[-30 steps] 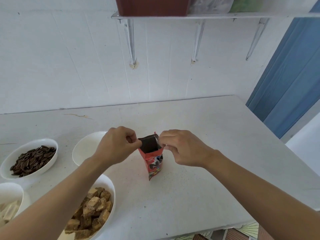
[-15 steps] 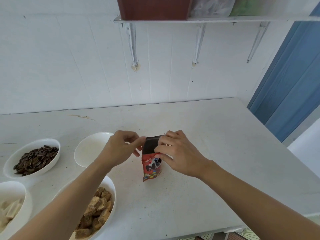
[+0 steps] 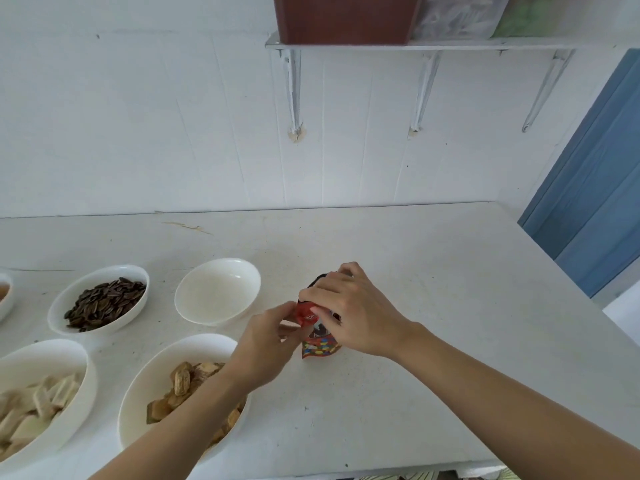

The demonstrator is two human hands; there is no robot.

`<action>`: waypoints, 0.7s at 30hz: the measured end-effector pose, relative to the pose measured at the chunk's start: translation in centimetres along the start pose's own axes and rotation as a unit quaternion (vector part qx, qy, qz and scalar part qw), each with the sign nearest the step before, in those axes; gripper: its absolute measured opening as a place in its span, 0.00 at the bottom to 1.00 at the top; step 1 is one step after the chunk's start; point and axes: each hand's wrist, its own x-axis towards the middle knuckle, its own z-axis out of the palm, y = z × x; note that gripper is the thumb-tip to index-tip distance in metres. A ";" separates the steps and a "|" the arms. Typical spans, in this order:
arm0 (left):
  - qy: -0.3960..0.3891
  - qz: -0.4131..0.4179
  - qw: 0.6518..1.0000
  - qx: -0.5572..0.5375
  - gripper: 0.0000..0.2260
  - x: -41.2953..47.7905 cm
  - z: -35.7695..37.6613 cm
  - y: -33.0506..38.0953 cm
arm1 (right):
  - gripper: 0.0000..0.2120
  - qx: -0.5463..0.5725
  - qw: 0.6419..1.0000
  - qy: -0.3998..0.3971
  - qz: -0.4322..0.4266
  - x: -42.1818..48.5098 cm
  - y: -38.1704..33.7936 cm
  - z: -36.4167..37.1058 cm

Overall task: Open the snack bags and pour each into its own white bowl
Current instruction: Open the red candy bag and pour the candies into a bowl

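1. The snack bag stands on its base near the middle of the bench, nearer the front edge than the back. Its long axis is upright, mouth upward.
2. Your right hand grasps the upper part of the bag from above and from the right, and hides most of the top.
3. Your left hand has its fingers pinched on a red flap at the bag's top left edge. Neither hand is free.
4. A dark strip shows at the bag's top, beyond the right hand. How wide the mouth is cannot be told.
5. Governing relation: the empty white bowl lies left of the bag and slightly toward the back edge, near but not touching. Your left hand is the nearer to it. In my judgement the bag must travel left and tip its mouth that way.
6. Containers, all on the left half of the bench:
   - seed bowl toward the back, holding dark striped seeds;
   - front bowl, holding brown biscuit pieces;
   - left-edge bowl, holding pale wafers.
7. In my judgement only this bag is left to pour.
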 end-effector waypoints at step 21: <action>0.170 -0.066 0.982 -0.049 0.05 1.9 -10.3 -3.0 | 0.13 0.233 0.947 0.141 0.168 12.3 -3.0 -3.4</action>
